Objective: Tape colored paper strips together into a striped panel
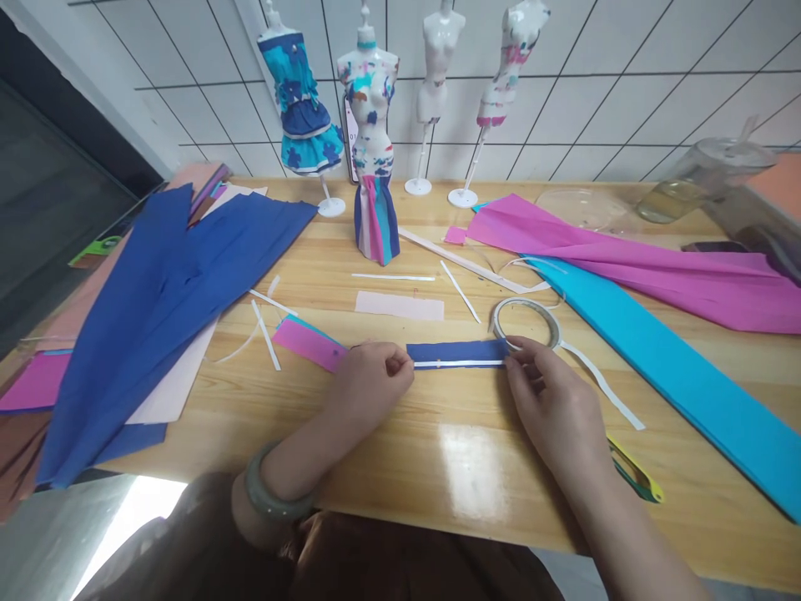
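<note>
We hold the blue strip (456,352) at its two ends, our left hand (370,380) and right hand (554,396) both pinched closed.

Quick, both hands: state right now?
Left hand: closed, pinching the left end of the blue strip.
Right hand: fingers curled, pinching the blue strip's right end.

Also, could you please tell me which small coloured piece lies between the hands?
The dark blue piece, with a white strip along it; the pale pink piece lies farther back, the magenta piece left of the left hand.
</note>
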The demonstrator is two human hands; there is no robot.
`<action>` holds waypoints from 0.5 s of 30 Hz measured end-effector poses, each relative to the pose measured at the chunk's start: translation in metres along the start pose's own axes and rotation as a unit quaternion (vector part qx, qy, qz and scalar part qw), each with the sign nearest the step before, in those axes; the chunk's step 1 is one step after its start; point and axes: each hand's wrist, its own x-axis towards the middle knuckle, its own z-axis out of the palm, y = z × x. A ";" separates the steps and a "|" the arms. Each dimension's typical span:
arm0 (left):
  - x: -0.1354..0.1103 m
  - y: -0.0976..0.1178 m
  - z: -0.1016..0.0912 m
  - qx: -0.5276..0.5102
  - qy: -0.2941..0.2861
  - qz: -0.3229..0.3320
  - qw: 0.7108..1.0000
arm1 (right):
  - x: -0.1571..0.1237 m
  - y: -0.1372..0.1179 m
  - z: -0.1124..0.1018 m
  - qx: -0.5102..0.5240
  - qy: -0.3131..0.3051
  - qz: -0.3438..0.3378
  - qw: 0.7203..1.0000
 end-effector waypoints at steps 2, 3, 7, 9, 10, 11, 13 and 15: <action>0.001 -0.001 -0.003 -0.017 -0.018 -0.014 1.000 | 0.000 0.000 0.000 0.006 0.001 0.003 1.000; 0.002 -0.001 -0.004 -0.024 -0.025 -0.021 0.999 | 0.000 0.000 0.000 0.008 -0.001 0.007 1.000; 0.003 0.001 -0.010 -0.044 -0.061 -0.038 0.996 | 0.001 -0.001 0.000 0.016 -0.008 0.018 1.000; 0.004 0.002 -0.012 -0.045 -0.073 -0.034 0.996 | 0.002 0.000 0.000 0.023 -0.008 0.018 1.000; 0.004 0.002 -0.013 -0.041 -0.078 -0.028 0.996 | 0.002 0.000 0.000 0.025 -0.008 0.018 0.999; 0.004 0.002 -0.014 -0.035 -0.082 -0.020 0.996 | 0.002 0.000 0.000 0.028 -0.009 0.019 0.999; 0.004 0.003 -0.014 -0.020 -0.086 -0.004 0.996 | 0.003 0.001 0.000 0.030 -0.009 0.020 0.999; 0.003 0.003 -0.015 -0.010 -0.085 0.005 0.996 | 0.003 0.001 -0.001 0.029 -0.010 0.022 0.999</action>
